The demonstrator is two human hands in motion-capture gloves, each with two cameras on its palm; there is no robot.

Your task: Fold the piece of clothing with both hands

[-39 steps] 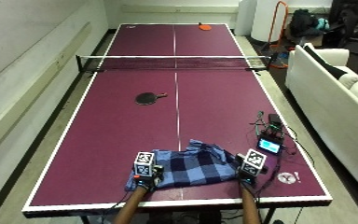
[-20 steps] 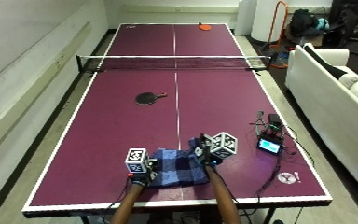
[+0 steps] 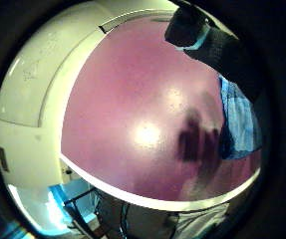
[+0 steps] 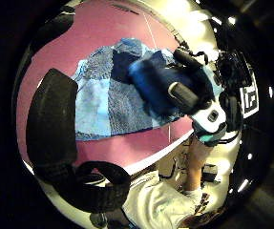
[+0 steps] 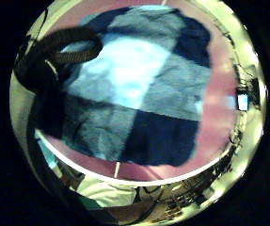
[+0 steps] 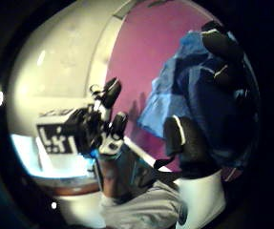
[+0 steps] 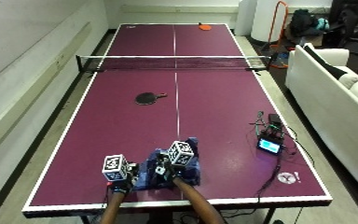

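Since half a second ago the right hand [image 7: 167, 167] has carried its edge of the blue checked garment [image 7: 188, 169] further across toward the left hand [image 7: 122, 181], and the cloth now lies as a narrower, doubled bundle near the near edge of the purple table [image 7: 216, 107]. One second ago the garment was spread wide between two well-separated hands; now the hands are close together.

The right hand's fingers [image 6: 220, 45] are curled round a fold of the cloth, with dark blue fabric bunched between thumb and fingers in the right thumb side palm view. The right little finger side palm view looks down on light and dark squares of the garment [image 5: 134, 89] lying on the table.

The left hand sits just beside the garment's left edge. Its thumb side palm view shows the cloth [image 4: 103, 105] flat on the table and the other hand [image 4: 194, 95] gripping the folded part; whether the left fingers pinch the cloth I cannot tell.

A black paddle [image 7: 147, 98] lies mid-table, well apart, and a small device with a lit screen [image 7: 270, 145] rests near the right edge.
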